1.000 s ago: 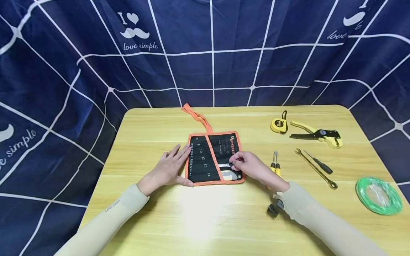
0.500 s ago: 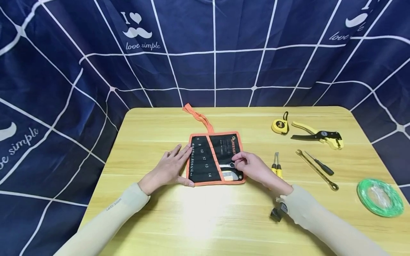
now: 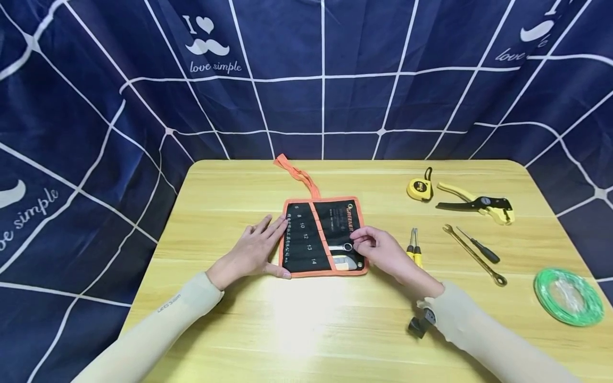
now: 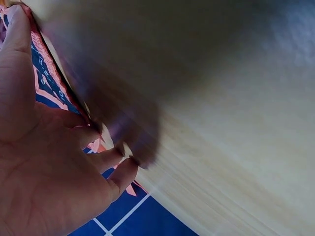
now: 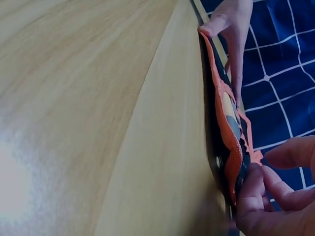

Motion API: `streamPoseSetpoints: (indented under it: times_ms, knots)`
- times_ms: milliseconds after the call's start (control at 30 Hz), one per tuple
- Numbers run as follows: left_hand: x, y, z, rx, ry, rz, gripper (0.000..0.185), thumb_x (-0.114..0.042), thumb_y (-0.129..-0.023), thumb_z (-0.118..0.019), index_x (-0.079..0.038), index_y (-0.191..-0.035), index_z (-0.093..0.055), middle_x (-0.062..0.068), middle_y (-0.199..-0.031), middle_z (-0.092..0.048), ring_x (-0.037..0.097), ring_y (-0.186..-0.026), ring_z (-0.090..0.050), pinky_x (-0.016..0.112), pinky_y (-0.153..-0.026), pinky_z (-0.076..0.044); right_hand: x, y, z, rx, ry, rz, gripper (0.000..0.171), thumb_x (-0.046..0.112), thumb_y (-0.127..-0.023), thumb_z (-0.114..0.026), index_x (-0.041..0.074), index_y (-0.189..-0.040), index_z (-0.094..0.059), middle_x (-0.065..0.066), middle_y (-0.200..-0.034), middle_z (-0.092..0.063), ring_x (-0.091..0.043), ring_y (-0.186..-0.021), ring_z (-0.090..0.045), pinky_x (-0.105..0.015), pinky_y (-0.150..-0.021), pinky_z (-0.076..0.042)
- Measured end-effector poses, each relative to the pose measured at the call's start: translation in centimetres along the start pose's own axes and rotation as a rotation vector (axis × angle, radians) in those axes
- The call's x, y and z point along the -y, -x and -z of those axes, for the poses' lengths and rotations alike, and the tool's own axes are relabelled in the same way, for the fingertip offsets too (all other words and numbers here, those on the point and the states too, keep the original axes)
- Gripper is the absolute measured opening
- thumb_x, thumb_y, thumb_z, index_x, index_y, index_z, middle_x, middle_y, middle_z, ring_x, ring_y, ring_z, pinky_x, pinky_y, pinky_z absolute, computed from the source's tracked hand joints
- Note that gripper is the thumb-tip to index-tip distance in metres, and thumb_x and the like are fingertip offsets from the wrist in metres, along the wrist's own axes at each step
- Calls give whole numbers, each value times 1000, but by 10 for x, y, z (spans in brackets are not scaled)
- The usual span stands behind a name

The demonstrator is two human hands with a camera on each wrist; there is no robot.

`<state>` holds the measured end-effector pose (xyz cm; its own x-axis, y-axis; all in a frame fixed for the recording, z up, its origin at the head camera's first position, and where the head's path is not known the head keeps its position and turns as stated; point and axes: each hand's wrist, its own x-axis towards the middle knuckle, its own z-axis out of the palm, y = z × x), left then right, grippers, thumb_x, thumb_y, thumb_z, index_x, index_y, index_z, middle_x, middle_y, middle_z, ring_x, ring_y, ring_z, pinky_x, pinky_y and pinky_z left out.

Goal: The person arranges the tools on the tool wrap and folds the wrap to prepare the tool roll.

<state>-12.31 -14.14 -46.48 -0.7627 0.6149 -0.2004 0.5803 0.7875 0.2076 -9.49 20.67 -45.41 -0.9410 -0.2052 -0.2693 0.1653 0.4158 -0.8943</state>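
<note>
Our right hand (image 3: 383,254) pinches the ring end of a small wrench (image 3: 341,247) that lies in the right half of the pouch (image 3: 306,239), fingers curled narrow around the metal. Our left hand (image 3: 251,250) lies flat and relaxed, fingers straight, pressing the pouch's left edge to the table (image 3: 306,319); the left wrist view shows the same hand (image 4: 44,167) against the orange trim.

We judge that we are seating or drawing that wrench at its pocket, which one we cannot tell. The next move calls for a straight slide along the pocket while the left hand keeps the cloth from creeping.

Around us, from large to small: the blue checked cloth (image 3: 321,80) behind the table, the green wire coil (image 3: 567,295) at the far right, the yellow-handled stripper (image 3: 476,203), a long wrench (image 3: 473,255), a black screwdriver (image 3: 479,246), the yellow tape measure (image 3: 420,187), and two small screwdrivers (image 3: 413,246) just beside our right hand. Those two lie close to the wrist and could be knocked if we pull the wrench out sideways. The pouch's orange strap (image 3: 297,173) trails away, clear of both hands.
</note>
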Motion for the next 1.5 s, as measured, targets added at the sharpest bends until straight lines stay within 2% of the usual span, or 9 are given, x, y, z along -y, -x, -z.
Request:
streamPoseSetpoints:
  times_ms: [167,300,567,733,900,1000,1200,1333,1500]
  knots:
    - [0,0,1,4,-6,-1,135,-81,-81,-78,-1,-174,-21,15,-181,-17,45,-163,-17,66,-115,-35,1,3,3,-16,-17,9,29,2,-101,-68,-5,-129,-69,-14,-106,-72,-18,-89,-61,-26,-69,-49]
    - [0,1,1,23,2,9,135,-81,-82,-77,-3,-175,-18,14,-181,-14,44,-164,-13,67,-117,-33,2,6,6,-28,-32,13,30,1,-101,-65,-5,-131,-69,-17,-113,-74,-22,-93,-65,-28,-73,-52]
    - [0,0,0,-4,0,-8,134,-80,-82,-78,-2,-174,-21,15,-180,-18,45,-164,-17,68,-114,-35,5,17,15,-83,-51,63,31,0,-103,-66,-8,-132,-67,-20,-117,-73,-25,-98,-69,-28,-80,-55]
    - [0,-1,0,-8,5,-6,134,-80,-82,-78,-2,-174,-21,15,-180,-18,44,-164,-17,67,-115,-34,4,25,25,-132,-78,67,33,2,-103,-67,-9,-134,-65,-22,-115,-72,-22,-96,-69,-27,-81,-56]
    - [0,-1,0,-12,24,-8,133,-79,-82,-79,-2,-174,-21,15,-180,-18,44,-164,-16,67,-115,-33,1,32,39,-184,-91,51,38,2,-104,-65,-10,-139,-61,-25,-124,-67,-13,-100,-66,-24,-87,-57]
    - [0,-1,0,-8,29,-3,133,-79,-82,-79,-2,-174,-20,15,-180,-18,44,-164,-15,67,-116,-33,-1,37,48,-205,-122,49,40,2,-104,-65,-11,-142,-58,-19,-124,-67,-12,-103,-65,-23,-88,-56]
    - [0,0,0,-6,28,-3,133,-79,-83,-79,-2,-174,-21,15,-180,-19,45,-164,-15,67,-115,-33,-9,45,63,-246,-148,61,38,4,-106,-64,-11,-141,-58,1,-115,-71,-9,-102,-66,-21,-89,-55]
    - [0,0,0,-4,28,-1,133,-79,-83,-79,-2,-174,-21,16,-180,-20,44,-164,-16,68,-116,-32,-13,50,72,-279,-175,72,26,3,-107,-65,0,-133,-66,10,-107,-72,-8,-100,-67,-18,-87,-55]
    - [-1,0,1,-6,24,-5,133,-79,-82,-80,-2,-174,-22,15,-180,-20,45,-164,-16,68,-115,-34,-21,60,85,-341,-257,73,21,6,-107,-70,16,-125,-74,9,-107,-74,-9,-97,-69,-18,-85,-56]
